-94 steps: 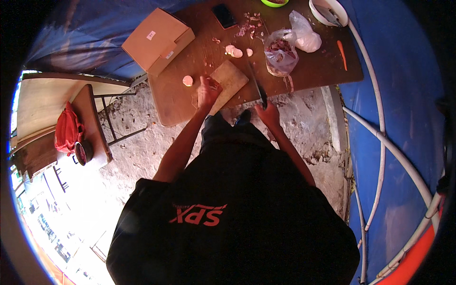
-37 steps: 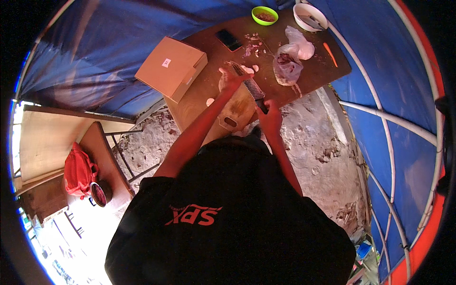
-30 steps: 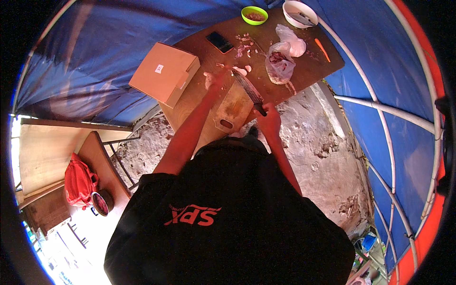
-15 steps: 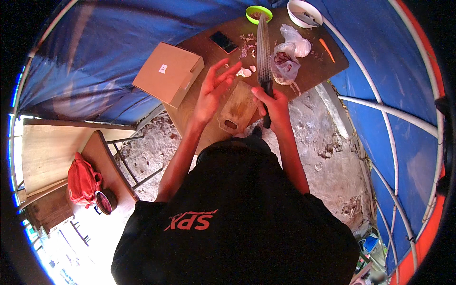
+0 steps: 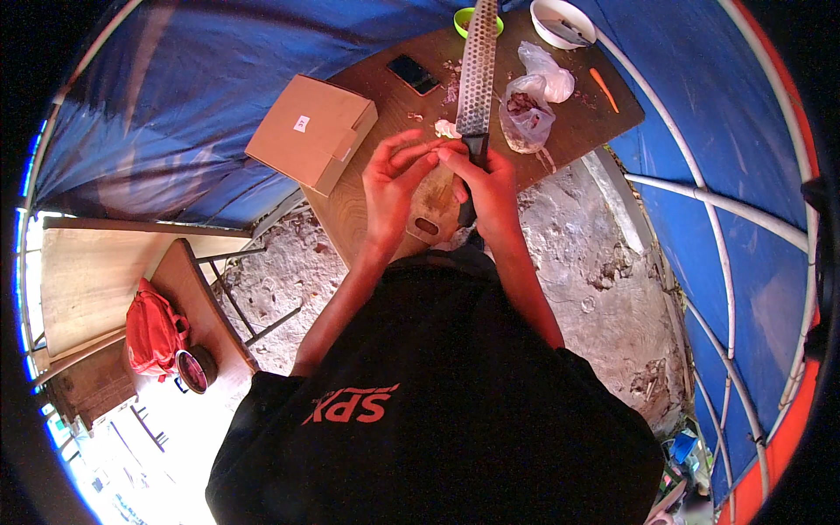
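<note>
A large kitchen knife (image 5: 477, 74) with a dimpled or holed blade points away from me, its black handle in my right hand (image 5: 490, 179). The right thumb and index finger reach toward the left fingertips. My left hand (image 5: 392, 179) is beside it, fingers curled and pinched, meeting the right thumb; anything small between them is hidden. Beneath both hands lies a wooden cutting board (image 5: 427, 206) with a handle slot. Pale pieces (image 5: 446, 129) rest at the board's far end, left of the blade. Purplish scraps (image 5: 451, 90) are scattered farther off.
On the brown table (image 5: 564, 144) are a cardboard box (image 5: 311, 131) at left, a phone (image 5: 413, 75), a green bowl (image 5: 464, 24), a white bowl (image 5: 547, 22), plastic bags (image 5: 527, 114) and an orange stick-like thing (image 5: 604, 90). Behind left, a red backpack (image 5: 153, 328) sits beside a pot (image 5: 194, 369).
My hands have come together, with the left fingers curling in toward the right thumb. The knife has swung, its blade face turning more toward me and its tip rising in the picture.
</note>
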Demonstrator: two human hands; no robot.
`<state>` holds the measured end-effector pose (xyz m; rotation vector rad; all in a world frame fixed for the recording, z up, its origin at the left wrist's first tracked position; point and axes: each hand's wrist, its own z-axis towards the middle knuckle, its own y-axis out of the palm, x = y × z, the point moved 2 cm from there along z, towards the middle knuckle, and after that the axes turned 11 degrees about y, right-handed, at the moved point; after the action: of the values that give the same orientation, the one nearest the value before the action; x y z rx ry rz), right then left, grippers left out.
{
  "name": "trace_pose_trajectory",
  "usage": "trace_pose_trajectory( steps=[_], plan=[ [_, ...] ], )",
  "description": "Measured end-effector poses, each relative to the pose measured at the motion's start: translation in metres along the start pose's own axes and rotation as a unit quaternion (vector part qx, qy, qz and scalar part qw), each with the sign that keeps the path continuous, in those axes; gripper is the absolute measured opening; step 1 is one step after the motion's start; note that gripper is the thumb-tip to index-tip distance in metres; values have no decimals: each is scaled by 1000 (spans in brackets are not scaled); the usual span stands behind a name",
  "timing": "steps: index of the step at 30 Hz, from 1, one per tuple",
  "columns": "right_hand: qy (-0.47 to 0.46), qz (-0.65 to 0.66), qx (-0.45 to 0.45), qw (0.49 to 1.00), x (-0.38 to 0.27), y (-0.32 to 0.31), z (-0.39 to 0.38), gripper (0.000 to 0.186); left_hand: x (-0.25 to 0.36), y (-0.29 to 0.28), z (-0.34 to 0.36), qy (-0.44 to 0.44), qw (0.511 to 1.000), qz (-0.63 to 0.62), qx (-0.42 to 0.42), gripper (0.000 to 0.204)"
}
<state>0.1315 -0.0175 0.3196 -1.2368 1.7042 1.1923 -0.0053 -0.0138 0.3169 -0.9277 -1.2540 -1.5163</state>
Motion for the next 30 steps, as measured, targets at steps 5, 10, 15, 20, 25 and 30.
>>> trace_pose_trajectory(
  steps=[5,10,15,20,25,30],
  plan=[
    [-27,-126,39,991,-3,-3,-9,22,-1,-3,2,-11,986,-151,76,27],
    [-17,-98,-30,995,-12,-8,-34,21,6,-20,16,-48,946,-315,55,25],
    [-25,-139,-41,989,-16,-4,-50,18,12,-21,18,-67,930,-358,44,23],
    [-35,-137,-31,989,-13,3,-54,18,16,-12,16,-54,926,-373,32,20],
    [-30,-152,-33,987,-13,4,-53,18,18,-7,14,-52,925,-375,35,20],
    [-32,-145,-39,988,-12,2,-52,18,20,-8,13,-38,931,-360,45,20]
  ],
)
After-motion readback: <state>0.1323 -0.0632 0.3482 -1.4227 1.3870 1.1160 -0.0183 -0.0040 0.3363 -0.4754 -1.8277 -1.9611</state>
